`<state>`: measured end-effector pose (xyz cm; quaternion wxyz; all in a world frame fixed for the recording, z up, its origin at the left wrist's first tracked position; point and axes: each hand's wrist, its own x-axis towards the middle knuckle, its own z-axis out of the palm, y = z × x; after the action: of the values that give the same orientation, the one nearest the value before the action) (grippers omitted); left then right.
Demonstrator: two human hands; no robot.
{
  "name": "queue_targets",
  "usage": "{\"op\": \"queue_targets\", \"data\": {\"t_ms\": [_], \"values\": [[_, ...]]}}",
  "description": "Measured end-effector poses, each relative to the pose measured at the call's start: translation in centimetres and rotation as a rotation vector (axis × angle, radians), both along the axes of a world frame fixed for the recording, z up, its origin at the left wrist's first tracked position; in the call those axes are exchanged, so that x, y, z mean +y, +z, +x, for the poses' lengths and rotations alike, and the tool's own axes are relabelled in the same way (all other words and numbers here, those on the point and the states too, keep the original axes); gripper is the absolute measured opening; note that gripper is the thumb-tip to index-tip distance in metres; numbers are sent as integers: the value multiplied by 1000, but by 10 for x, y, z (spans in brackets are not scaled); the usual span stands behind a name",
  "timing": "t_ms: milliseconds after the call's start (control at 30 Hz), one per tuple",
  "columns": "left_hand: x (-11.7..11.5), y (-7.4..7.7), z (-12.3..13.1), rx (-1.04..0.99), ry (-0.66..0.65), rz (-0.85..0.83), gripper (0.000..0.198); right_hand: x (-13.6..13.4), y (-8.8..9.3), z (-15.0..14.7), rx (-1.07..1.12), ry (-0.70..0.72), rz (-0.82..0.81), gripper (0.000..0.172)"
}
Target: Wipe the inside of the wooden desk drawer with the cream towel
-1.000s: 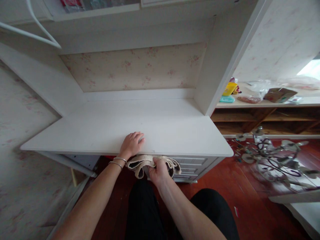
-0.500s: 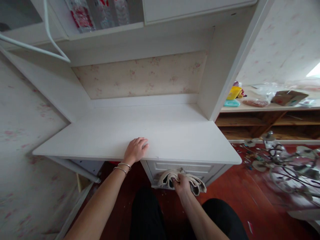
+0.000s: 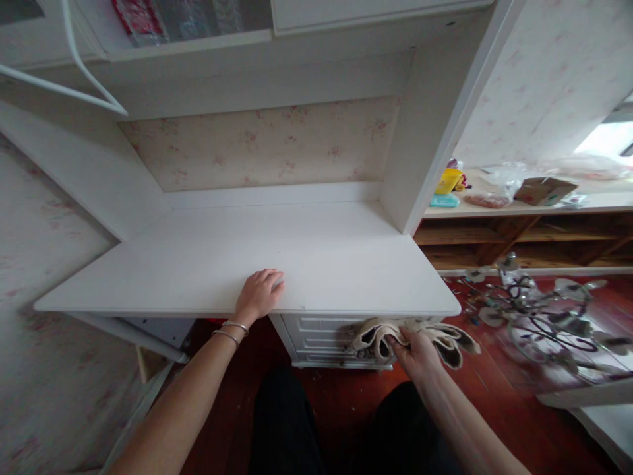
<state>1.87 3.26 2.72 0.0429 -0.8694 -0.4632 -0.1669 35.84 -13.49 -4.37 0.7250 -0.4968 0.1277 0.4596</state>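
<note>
My left hand [image 3: 258,293] rests on the front edge of the white desk [image 3: 336,264], fingers lying together on the top and thumb slightly apart. Bracelets circle that wrist. In my right hand [image 3: 418,349] is a bunched, folded beige cloth [image 3: 380,335], gripped near its middle, with loose folds hanging out on both sides. The cloth is just below the desktop's front edge and hides part of the white drawers [image 3: 316,333] behind it.
A white shelf [image 3: 198,43] with plastic-wrapped bottles hangs over the desk, beside a white cable [image 3: 84,86]. On the right, a chandelier [image 3: 539,310] lies on the red floor [image 3: 475,396]. A wooden shelf unit [image 3: 465,231] behind holds a cardboard box [image 3: 544,190] and a yellow container [image 3: 448,180].
My right hand has moved to the right with the cloth, uncovering more of the drawers. The left hand stays on the desk edge while the view shifts slightly.
</note>
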Motion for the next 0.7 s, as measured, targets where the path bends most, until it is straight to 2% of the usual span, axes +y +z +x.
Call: {"op": "queue_targets", "data": {"t_ms": [133,233,367,533,700], "values": [[0,-1,1,11,5,-1,33,-2,30,-4,78,29,-5,29],[1,-2,1,6,1,5,33,-4,46,-24,114,73,-21,27],[1,-4,1,4,5,15,33,-1,60,-74,157,155,10,24],[-1,-2,0,-6,5,22,32,12,72,-152,343,257,102,23],[-1,-1,0,-8,13,12,32,29,66,-211,486,324,268,24]]}}
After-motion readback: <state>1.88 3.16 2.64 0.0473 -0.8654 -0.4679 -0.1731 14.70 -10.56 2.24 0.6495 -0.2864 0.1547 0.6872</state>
